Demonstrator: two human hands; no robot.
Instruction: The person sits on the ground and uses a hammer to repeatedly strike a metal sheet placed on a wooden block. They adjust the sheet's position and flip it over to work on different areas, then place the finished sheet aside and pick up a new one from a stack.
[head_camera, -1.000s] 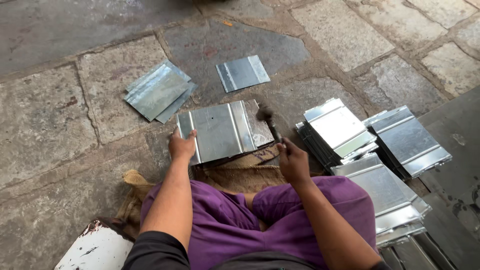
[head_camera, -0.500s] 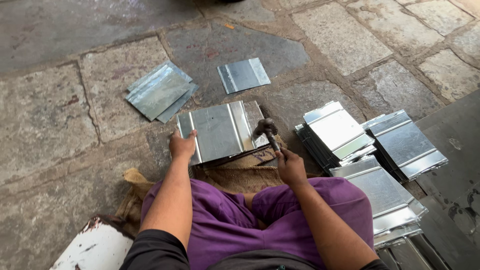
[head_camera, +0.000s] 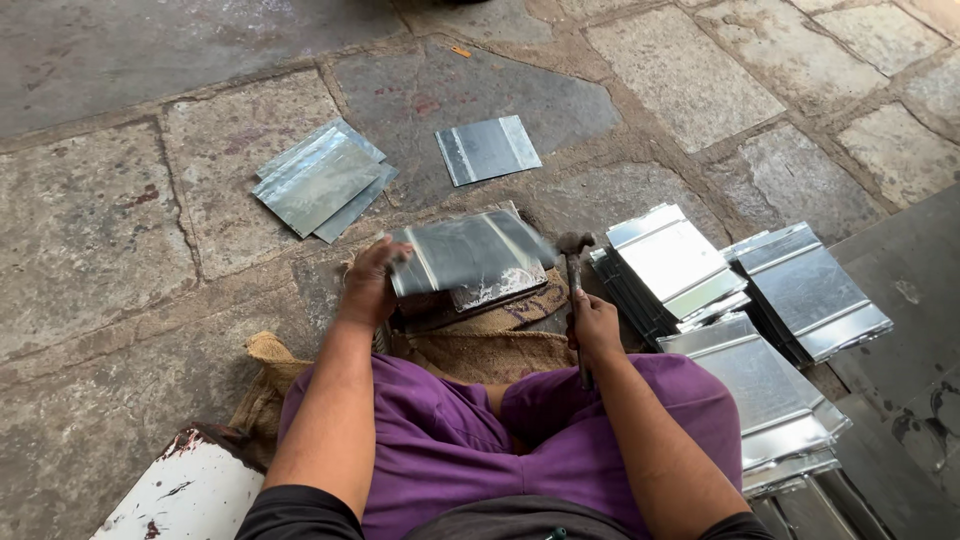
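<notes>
My left hand (head_camera: 368, 283) grips the left edge of a shiny metal sheet (head_camera: 462, 252), which looks blurred and lifted off the work spot. My right hand (head_camera: 594, 322) holds a hammer (head_camera: 575, 262) upright by its handle, its head just right of the sheet. Below the sheet lies another metal piece (head_camera: 498, 290) on burlap sacking (head_camera: 478, 345) in front of my purple-clad legs.
Stacks of folded metal sheets (head_camera: 672, 262) stand to my right, with more (head_camera: 812, 290) further right and near my knee (head_camera: 762, 385). A small pile of sheets (head_camera: 322, 180) and a single sheet (head_camera: 488, 149) lie on the stone paving ahead. A white painted object (head_camera: 180, 495) sits at lower left.
The hammer came down onto the sheet's right edge, then drew back upright. My left hand has lifted and shifted the sheet, which now blurs with motion.
</notes>
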